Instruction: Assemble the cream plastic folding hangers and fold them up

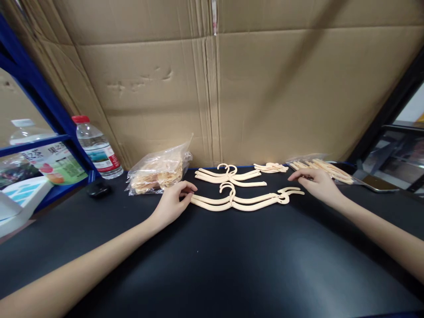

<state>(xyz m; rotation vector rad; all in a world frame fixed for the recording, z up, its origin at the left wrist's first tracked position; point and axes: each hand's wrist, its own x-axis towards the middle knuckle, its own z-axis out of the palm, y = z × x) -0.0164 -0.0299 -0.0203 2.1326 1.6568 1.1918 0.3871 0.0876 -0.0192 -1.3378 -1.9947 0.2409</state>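
Note:
Cream plastic hangers lie on the black table. Two of the front hangers (212, 206) overlap in a row, with small hook-ended pieces (285, 194) at their right end. My left hand (174, 201) is closed at the left end of these front hangers, thumb and fingers pinched on the tip. Just behind lies another group of hangers (247, 176), their hooks crossing. To the right, my right hand (316, 182) hovers over the table near the small pieces, palm down, fingers loosely bent and apart, with nothing visible in them.
A clear bag of cream parts (159, 172) stands at back left, beside a red-capped water bottle (99, 150) and a black object (98, 189). Loose small parts (270, 167) and a bag of bars (323, 168) lie at back right, near a phone-like slab (377, 183). Cardboard (159, 88) walls the back.

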